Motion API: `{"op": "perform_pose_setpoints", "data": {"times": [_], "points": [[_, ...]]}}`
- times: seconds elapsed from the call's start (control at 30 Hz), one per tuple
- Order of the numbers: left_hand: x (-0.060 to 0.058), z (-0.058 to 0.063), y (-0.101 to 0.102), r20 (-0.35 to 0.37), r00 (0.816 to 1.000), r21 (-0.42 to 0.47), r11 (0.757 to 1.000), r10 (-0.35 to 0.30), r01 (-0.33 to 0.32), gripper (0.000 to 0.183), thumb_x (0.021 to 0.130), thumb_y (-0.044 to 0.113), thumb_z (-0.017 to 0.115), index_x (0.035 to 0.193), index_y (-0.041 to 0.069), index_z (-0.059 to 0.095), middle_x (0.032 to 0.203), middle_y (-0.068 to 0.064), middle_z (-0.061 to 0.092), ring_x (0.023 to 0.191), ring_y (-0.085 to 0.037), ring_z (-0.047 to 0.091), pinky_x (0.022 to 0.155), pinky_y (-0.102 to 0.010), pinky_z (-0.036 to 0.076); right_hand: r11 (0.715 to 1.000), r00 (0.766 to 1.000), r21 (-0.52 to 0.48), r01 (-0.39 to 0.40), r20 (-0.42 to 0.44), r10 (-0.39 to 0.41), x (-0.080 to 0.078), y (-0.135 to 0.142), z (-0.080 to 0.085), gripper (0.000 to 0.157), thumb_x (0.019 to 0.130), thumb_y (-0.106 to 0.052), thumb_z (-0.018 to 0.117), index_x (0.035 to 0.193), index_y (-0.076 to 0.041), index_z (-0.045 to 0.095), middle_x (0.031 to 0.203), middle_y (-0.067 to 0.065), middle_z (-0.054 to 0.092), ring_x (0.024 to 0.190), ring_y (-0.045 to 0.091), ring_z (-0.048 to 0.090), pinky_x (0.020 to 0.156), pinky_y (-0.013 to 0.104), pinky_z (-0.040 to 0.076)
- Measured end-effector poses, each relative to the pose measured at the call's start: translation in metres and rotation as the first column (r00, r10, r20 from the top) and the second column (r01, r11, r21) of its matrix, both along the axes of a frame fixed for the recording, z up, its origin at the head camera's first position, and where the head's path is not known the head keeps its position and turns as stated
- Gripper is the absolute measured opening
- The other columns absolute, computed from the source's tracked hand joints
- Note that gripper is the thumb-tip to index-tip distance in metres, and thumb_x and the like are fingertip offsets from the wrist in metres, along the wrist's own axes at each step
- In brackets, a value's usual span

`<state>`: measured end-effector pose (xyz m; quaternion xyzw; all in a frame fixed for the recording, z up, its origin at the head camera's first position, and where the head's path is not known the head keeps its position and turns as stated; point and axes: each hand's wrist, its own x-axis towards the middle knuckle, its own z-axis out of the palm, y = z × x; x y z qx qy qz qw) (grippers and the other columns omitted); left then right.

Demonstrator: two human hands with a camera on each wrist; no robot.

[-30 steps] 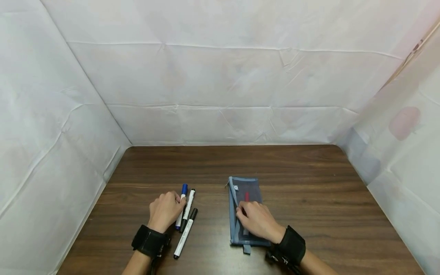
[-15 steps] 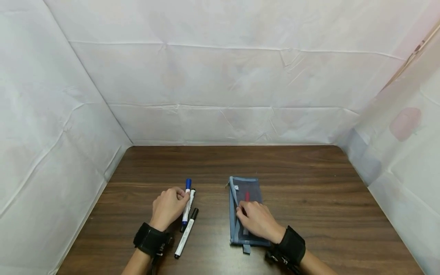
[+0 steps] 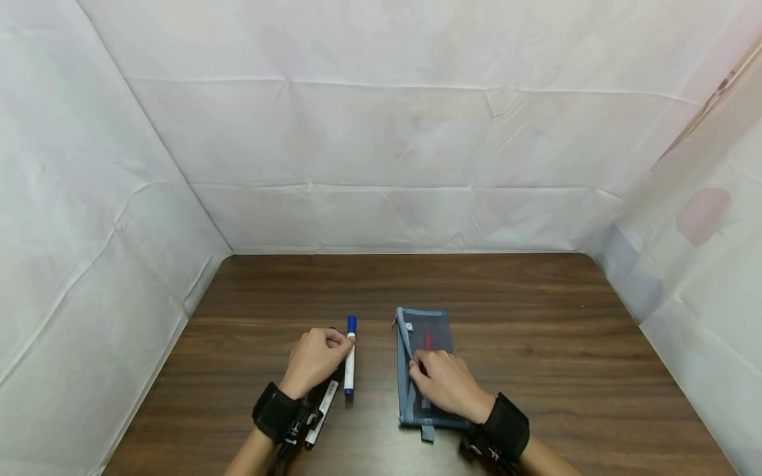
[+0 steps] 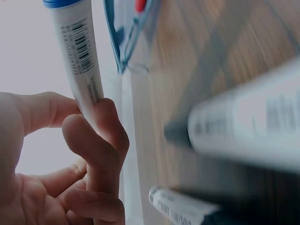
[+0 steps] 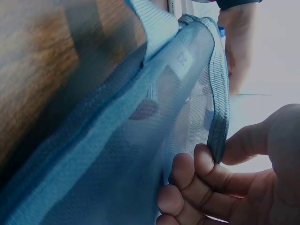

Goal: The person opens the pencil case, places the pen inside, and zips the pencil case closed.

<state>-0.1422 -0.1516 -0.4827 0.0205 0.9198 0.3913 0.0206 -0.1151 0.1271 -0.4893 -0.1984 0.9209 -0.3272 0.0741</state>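
Note:
My left hand point(image 3: 318, 360) pinches a white marker with a blue cap point(image 3: 350, 363) between thumb and fingertips, as the left wrist view also shows. It holds the marker upright in the head view, to the left of the pouch. On the right, a blue-grey mesh zip pouch point(image 3: 430, 325) lies on the table with something red point(image 3: 428, 341) showing through the mesh. My right hand point(image 3: 448, 380) rests over it; in the right wrist view, thumb and forefinger pinch the zip edge point(image 5: 219, 101) and lift it, so the pouch mouth gapes.
Under the left wrist lies a white marker point(image 3: 323, 413); a second white marker point(image 4: 176, 206) shows in the left wrist view, mostly hidden from the head camera. The brown wooden table point(image 3: 536, 297) is bounded by white cloth walls point(image 3: 381, 218) at the back and sides.
My left hand has moved right, taking the blue-capped marker away from the other markers toward the pouch. My right hand and the pouch have stayed in place.

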Motion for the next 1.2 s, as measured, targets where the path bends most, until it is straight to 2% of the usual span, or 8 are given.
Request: {"op": "perform_pose_setpoints", "data": {"times": [0.17, 0.3, 0.7, 0.93, 1.03, 1.2], "points": [[0.000, -0.001, 0.010, 0.027, 0.996, 0.080, 0.994, -0.079, 0.077, 0.025, 0.103, 0.036, 0.071, 0.097, 0.013, 0.082, 0.073, 0.001, 0.073, 0.057, -0.015, 0.063, 0.056, -0.032, 0.048, 1.000, 1.000, 0.016, -0.003, -0.013, 0.003, -0.001, -0.002, -0.001, 0.037, 0.110, -0.015, 0.056, 0.073, -0.017, 0.053, 0.058, -0.008, 0.038, 0.047, 0.004, 0.034, 0.050, 0.024, 0.024], [0.000, -0.003, 0.018, 0.038, 0.992, 0.105, 0.988, -0.121, 0.116, 0.027, 0.103, 0.036, 0.070, 0.096, 0.013, 0.082, 0.070, -0.002, 0.074, 0.055, -0.018, 0.064, 0.053, -0.033, 0.047, 1.000, 1.000, 0.014, -0.006, -0.011, 0.006, -0.001, -0.003, -0.001, 0.037, 0.110, -0.015, 0.056, 0.072, -0.017, 0.053, 0.058, -0.009, 0.039, 0.047, 0.004, 0.034, 0.049, 0.024, 0.024], [0.001, -0.003, 0.044, 0.081, 0.983, 0.162, 0.976, -0.162, 0.148, 0.026, 0.103, 0.035, 0.070, 0.088, 0.017, 0.080, 0.062, -0.003, 0.071, 0.053, -0.022, 0.066, 0.049, -0.031, 0.043, 1.000, 1.000, -0.003, -0.022, 0.000, 0.022, 0.000, -0.003, 0.001, 0.035, 0.110, -0.016, 0.056, 0.075, -0.018, 0.054, 0.059, -0.009, 0.040, 0.047, 0.004, 0.035, 0.049, 0.023, 0.025], [0.000, -0.007, 0.051, 0.081, 0.978, 0.159, 0.971, -0.194, 0.179, 0.030, 0.104, 0.036, 0.067, 0.081, 0.019, 0.077, 0.058, 0.001, 0.069, 0.052, -0.021, 0.065, 0.050, -0.031, 0.044, 1.000, 1.000, 0.007, -0.017, -0.001, 0.017, 0.001, -0.005, 0.000, 0.034, 0.109, -0.016, 0.057, 0.075, -0.018, 0.056, 0.059, -0.009, 0.041, 0.047, 0.004, 0.038, 0.049, 0.023, 0.027], [-0.001, -0.008, 0.052, 0.072, 0.976, 0.176, 0.966, -0.204, 0.189, 0.029, 0.104, 0.034, 0.067, 0.082, 0.018, 0.077, 0.061, -0.002, 0.071, 0.053, -0.023, 0.066, 0.050, -0.032, 0.046, 1.000, 1.000, -0.002, -0.021, -0.002, 0.021, 0.001, -0.005, 0.001, 0.034, 0.109, -0.016, 0.057, 0.075, -0.018, 0.055, 0.059, -0.009, 0.041, 0.048, 0.004, 0.037, 0.049, 0.023, 0.027], [-0.002, -0.009, 0.054, 0.080, 0.973, 0.197, 0.961, -0.215, 0.196, 0.028, 0.104, 0.033, 0.067, 0.085, 0.016, 0.078, 0.064, -0.005, 0.073, 0.052, -0.019, 0.065, 0.049, -0.030, 0.045, 1.000, 1.000, -0.010, -0.026, 0.008, 0.026, 0.001, -0.004, 0.002, 0.034, 0.109, -0.016, 0.056, 0.075, -0.018, 0.055, 0.059, -0.009, 0.039, 0.048, 0.004, 0.035, 0.050, 0.024, 0.025]]}}
